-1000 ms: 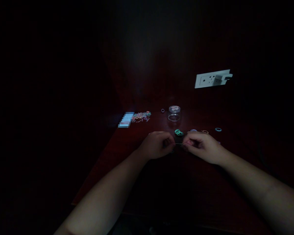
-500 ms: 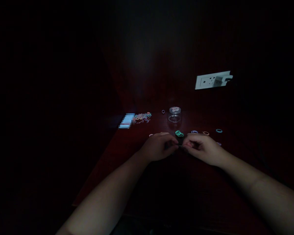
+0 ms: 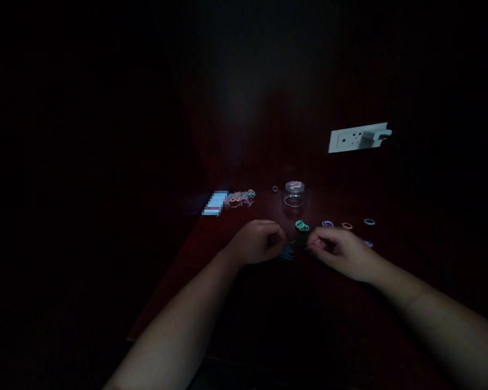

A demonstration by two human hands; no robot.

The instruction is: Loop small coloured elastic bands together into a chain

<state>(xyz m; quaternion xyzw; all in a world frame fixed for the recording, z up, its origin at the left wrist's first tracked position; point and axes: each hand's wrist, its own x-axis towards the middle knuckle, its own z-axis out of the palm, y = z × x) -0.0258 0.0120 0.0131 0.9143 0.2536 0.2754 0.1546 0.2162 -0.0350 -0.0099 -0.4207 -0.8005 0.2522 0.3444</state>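
Observation:
My left hand [image 3: 262, 242] is closed in a pinch on a thin pale elastic band [image 3: 291, 242], whose end sticks out past the fingertips. A short gap separates it from my right hand [image 3: 333, 250], whose fingers are pressed together; what they hold, if anything, is hidden. Dim bluish bands [image 3: 287, 253] lie on the table below the left fingertips. Just beyond the hands sits a cluster of green hair ties [image 3: 301, 226]. Past my right hand lie a purple hair tie [image 3: 327, 223], an orange one [image 3: 347, 226] and a blue one [image 3: 369, 222].
A clear lidded jar [image 3: 294, 196] stands at the back of the dark red table [image 3: 187, 271]. Left of it are a small ring [image 3: 275, 189], a heap of coloured bands [image 3: 242, 197] and a blurred bright screen [image 3: 215, 203]. A socket with a plug [image 3: 358, 137] is on the wall.
My hands have drawn slightly apart, and the thin band that spanned both sets of fingertips now shows only at the left. The whole view has shifted a little.

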